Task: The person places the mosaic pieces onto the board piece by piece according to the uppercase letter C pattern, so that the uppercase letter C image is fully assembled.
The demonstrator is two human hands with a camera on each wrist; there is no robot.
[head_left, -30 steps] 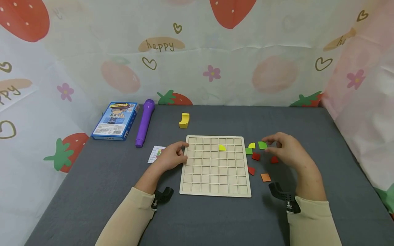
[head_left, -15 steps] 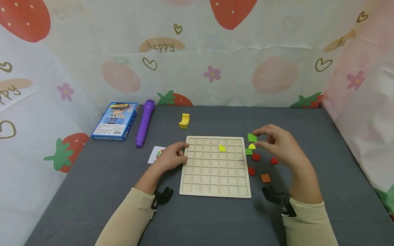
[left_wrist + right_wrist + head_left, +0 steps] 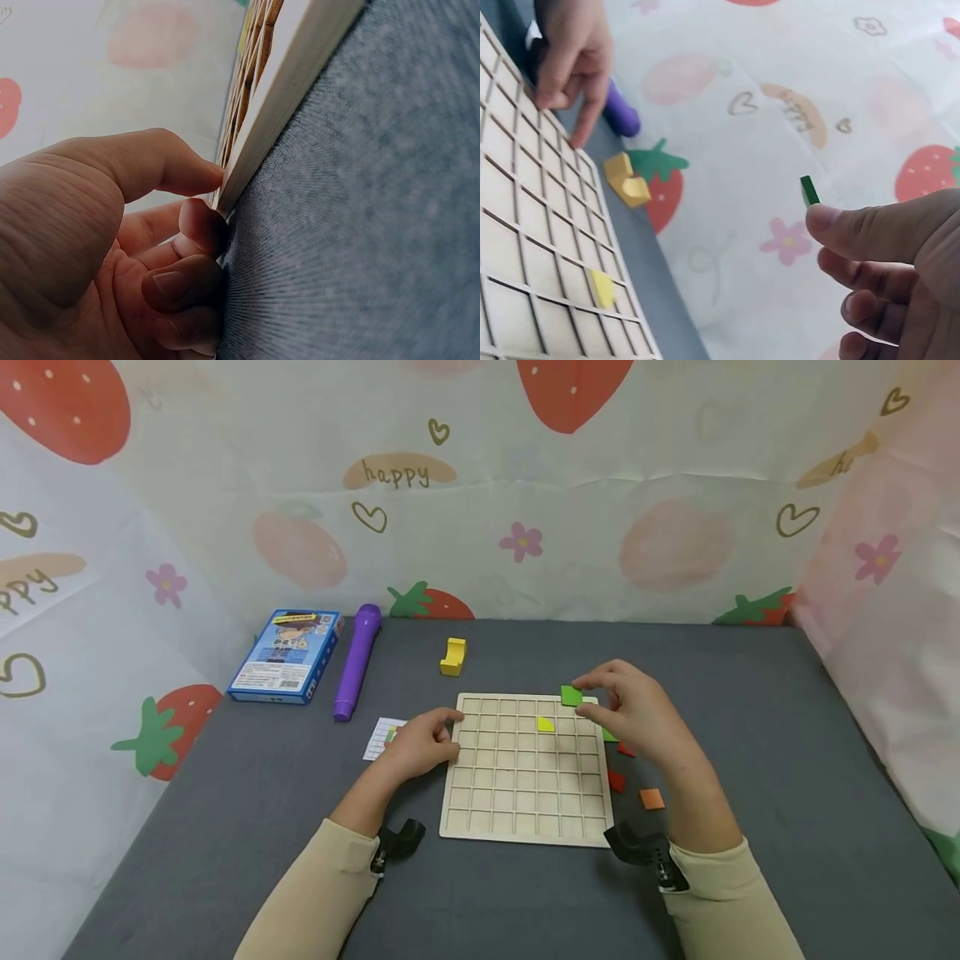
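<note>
Between the thumb and forefinger of my right hand (image 3: 636, 712) is a small green square tile (image 3: 572, 696), raised above the far edge of the pale wooden grid board (image 3: 525, 802). The right wrist view shows the green tile (image 3: 809, 190) edge-on at the fingertips. My left hand (image 3: 414, 747) touches the board's left edge with forefinger and thumb spread along it. In the left wrist view the thumb (image 3: 199, 176) rests against the board's side while other fingers bend beside it. One yellow rounded tile (image 3: 546, 724) lies in a cell near the board's far side.
Right of the board lie another green tile (image 3: 610, 736), red tiles (image 3: 617, 781) and an orange tile (image 3: 652, 799), some partly hidden by my right hand. A printed card (image 3: 381, 739) is by my left hand. Behind are a blue box (image 3: 285, 656), purple microphone-shaped object (image 3: 357, 664) and yellow block (image 3: 453, 657).
My right hand has carried the green square tile left from the loose tiles to over the board's far edge. The left hand stays on the board's left edge.
</note>
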